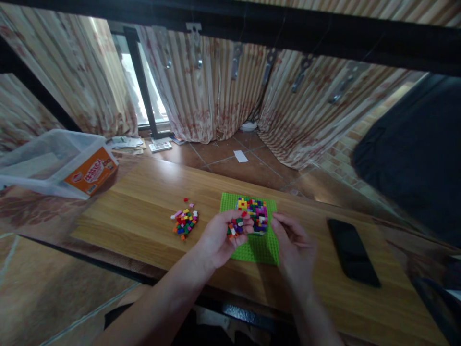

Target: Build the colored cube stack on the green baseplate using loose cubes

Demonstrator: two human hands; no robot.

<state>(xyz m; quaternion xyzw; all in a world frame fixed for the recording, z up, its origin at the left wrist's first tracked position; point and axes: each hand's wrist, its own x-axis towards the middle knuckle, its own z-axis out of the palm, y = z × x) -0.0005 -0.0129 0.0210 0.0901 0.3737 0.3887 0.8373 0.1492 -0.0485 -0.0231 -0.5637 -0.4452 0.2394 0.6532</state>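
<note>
My left hand (218, 240) is turned palm up and cupped around several small toy bricks (235, 228) of mixed colours. A red brick shows near its thumb and fingertips. Under and behind it lies a green studded baseplate (225, 204), carrying a block of multicoloured toy bricks (257, 209) partly hidden by my left fingers. At the baseplate's right edge is my right hand (296, 242), thumb and fingers drawn together; anything between them is too small or hidden to make out. A loose pile of toy bricks (185, 222) sits on the wooden tabletop to the left.
A black phone (353, 252) lies on the wooden table (144, 211) at the right. Beyond the table's left end stands a clear plastic bin (54, 144) with an orange label. A dark bar (230, 24) crosses the top, in front of striped curtains (223, 96).
</note>
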